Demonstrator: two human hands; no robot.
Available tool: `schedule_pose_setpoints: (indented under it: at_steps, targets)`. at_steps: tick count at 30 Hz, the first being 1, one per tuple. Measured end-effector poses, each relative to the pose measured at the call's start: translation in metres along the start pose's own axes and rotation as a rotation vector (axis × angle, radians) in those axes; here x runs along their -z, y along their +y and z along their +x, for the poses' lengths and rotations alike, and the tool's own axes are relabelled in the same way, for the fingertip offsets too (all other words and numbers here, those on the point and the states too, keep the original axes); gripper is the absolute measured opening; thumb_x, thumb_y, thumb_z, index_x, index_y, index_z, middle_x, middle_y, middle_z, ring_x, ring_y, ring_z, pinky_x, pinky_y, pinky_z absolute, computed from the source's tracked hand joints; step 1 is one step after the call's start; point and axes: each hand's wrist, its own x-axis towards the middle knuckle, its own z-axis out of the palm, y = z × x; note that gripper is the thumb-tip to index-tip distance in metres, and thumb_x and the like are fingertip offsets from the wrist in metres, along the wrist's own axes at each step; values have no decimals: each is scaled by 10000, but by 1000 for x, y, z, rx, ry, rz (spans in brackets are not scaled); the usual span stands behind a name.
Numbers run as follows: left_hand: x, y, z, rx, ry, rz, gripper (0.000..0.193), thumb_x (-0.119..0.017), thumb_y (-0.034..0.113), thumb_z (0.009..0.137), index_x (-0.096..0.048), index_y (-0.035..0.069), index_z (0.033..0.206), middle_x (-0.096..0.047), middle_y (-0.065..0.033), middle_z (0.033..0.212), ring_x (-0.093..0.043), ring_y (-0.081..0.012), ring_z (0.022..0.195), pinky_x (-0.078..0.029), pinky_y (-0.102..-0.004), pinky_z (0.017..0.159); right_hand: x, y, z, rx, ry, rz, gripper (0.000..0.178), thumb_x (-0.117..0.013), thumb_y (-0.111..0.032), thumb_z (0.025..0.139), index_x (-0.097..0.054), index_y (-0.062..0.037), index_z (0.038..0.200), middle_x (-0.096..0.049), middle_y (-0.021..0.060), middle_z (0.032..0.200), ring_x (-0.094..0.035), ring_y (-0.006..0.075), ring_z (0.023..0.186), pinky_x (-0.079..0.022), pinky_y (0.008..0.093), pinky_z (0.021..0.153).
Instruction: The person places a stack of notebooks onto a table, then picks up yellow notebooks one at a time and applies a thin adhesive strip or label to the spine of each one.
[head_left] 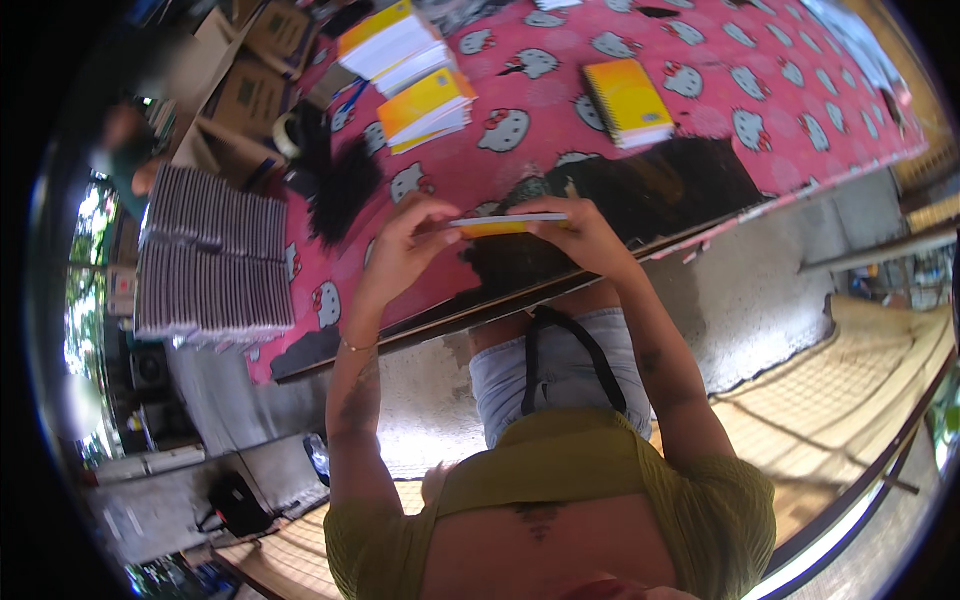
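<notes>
A thin, flat booklet with a white edge and a yellow-orange face [505, 228] is at the centre of my clock, held nearly edge-on above the near side of the worktop. The left hand [412, 238], at 9 o'clock, pinches its left end between thumb and fingers. The right hand [578, 238], at 3 o'clock, grips the right end, fingers over the top and thumb below.

Under and around the hands is the worktop [440, 280], dressed in a pink cover printed with white cat faces; the cover is torn away in a broad, dark, bare patch [680, 195] reaching out toward 2 and 3 o'clock. Between 1 and 2 o'clock lies a yellow-orange spiral-bound notebook [628, 100], apart from the rest. At 11 o'clock sit 2 piles of white-paged, yellow-covered booklets: a nearer, lower pile [425, 108] and a farther, taller pile [392, 48], just beside each other.

Between 9 and 10 o'clock is a bushy black bristled thing [345, 190], possibly a brush. Near 9 o'clock, at the worktop's left end, stands a big block of thin, grey-edged booklets [215, 255] packed in 2 rows. Brown cardboard boxes [245, 105] crowd the 10 o'clock side.

At 6 o'clock are the wearer's pale blue denim shorts [560, 370], and at 4 o'clock a woven, tan slatted bench [850, 375].
</notes>
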Motion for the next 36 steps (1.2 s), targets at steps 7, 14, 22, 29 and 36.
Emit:
schedule_pose_setpoints:
  at_steps: [7, 14, 22, 29, 36]
  targets:
    - [-4, 3, -6, -112, 62, 378, 223, -682, 76, 922, -656, 37, 1140, -611, -124, 1025, -654, -217, 896, -543, -332, 738, -4, 3, 0, -142, -19, 65, 231, -610, -30, 965, -689, 0, 1180, -714, 74, 1072, -637, 122, 961, -483, 245, 883]
    - [4, -12, 2, -121, -24, 383, 319, -698, 140, 910, -618, 88, 1215, -604, -122, 1110, -639, -276, 868, -513, -384, 712, -8, 3, 3, -72, 5, 29, 238, -617, -28, 956, -681, -5, 1184, -726, 96, 1078, -652, 126, 955, -505, 267, 874]
    - [-82, -4, -29, -118, 288, 887, 734, -522, 488, 969, -350, 45, 1528, -343, -275, 1533, -288, -451, 1443, -145, -681, 1126, -16, 8, -3, -176, 169, 201, 263, -637, -93, 975, -664, 19, 1212, -686, 64, 1136, -607, 116, 1032, -481, 268, 920]
    - [-65, 18, -12, -3, 287, 1149, 794, -472, 571, 961, -373, -8, 1496, -307, -216, 1594, -234, -432, 1488, -44, -704, 1137, -23, -17, -8, -173, 160, 185, 279, -661, -105, 964, -665, 25, 1211, -703, 74, 1084, -618, 120, 981, -490, 263, 869]
    - [-69, 14, -21, -90, 355, 1129, 838, -405, 648, 949, -400, 7, 1489, -319, -220, 1585, -247, -398, 1491, -35, -716, 1127, -22, -24, -13, -230, 148, 285, 276, -649, -59, 948, -661, 36, 1207, -677, 58, 1114, -623, 123, 1017, -494, 254, 885]
